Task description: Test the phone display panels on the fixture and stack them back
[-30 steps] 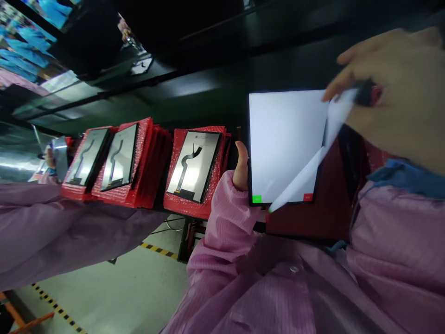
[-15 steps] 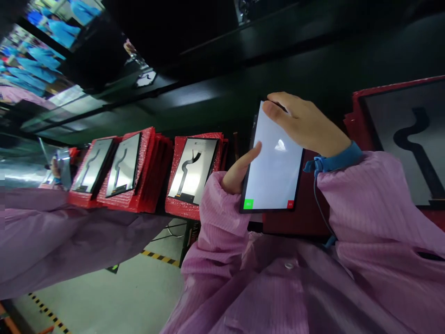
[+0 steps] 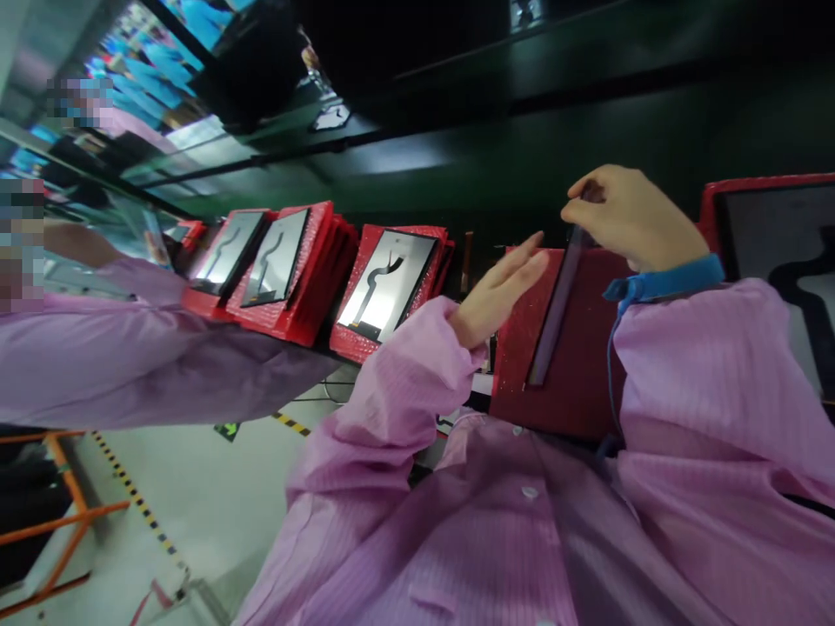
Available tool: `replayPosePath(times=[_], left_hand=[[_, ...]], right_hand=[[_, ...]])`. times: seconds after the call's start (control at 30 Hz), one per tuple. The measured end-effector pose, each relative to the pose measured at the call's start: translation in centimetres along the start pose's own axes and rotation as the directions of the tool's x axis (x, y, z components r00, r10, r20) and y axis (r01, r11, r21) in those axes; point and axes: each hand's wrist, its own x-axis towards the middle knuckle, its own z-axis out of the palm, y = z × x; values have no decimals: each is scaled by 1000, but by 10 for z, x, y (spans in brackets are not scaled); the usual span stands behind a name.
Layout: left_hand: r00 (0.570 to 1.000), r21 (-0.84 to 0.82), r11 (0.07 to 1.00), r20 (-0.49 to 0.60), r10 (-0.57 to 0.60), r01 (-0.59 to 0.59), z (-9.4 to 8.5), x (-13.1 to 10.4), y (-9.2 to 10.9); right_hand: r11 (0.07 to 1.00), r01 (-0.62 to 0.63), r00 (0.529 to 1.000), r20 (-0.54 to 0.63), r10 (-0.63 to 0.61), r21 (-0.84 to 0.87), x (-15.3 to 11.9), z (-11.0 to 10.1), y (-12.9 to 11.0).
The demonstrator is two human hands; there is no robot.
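My right hand (image 3: pixel 619 213) pinches the top end of a display panel (image 3: pixel 554 313), which is seen almost edge-on as a thin dark strip. The panel's lower edge is over a dark red pad (image 3: pixel 587 348) in front of my body. To the left of the panel, my left hand (image 3: pixel 499 296) has its fingers stretched out and holds nothing; it is apart from the panel, near the pad's left edge. A blue strap (image 3: pixel 675 280) circles my right wrist.
Left of my hands, panels with black flex cables lie on red bubble bags: one nearest (image 3: pixel 388 283), others further left (image 3: pixel 277 256) (image 3: pixel 230 250). Another large panel (image 3: pixel 805 287) is at the right edge. A person's pink sleeve (image 3: pixel 130 348) reaches in from the left.
The panel has turned from face-up, with its lit white screen showing, to nearly edge-on. My left hand has come off it. The view has shifted, and the other person's arm is more visible.
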Motion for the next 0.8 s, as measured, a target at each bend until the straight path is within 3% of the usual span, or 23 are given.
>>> replayPosePath(times=[0.07,0.13,0.3,0.43,0.6,0.8], left_hand=[[978,320,944,-157,139,-83,-12,-29,-21],[953,593,805,-226,202,-29,-15,-63,-48],[994,811,585,-43,103,-25,5,-124,-100],[998,877,476,50,37,-62,19,-134,-105],[984,883,439,179,8,-164,26,-132,-99],[997,909,414,27,66,-52,32,-132,-101]], right_hand=[[998,4,1000,5,-4,-62,0,-3,2],[991,9,1000,16,-7,-132,0,-6,2],[979,18,999,46,-9,-201,-3,-9,-1],[971,1,999,46,10,-237,-6,-11,-6],[963,1,999,51,13,-270,-7,-12,-8],[959,3,999,53,13,-283,-8,-12,-9]])
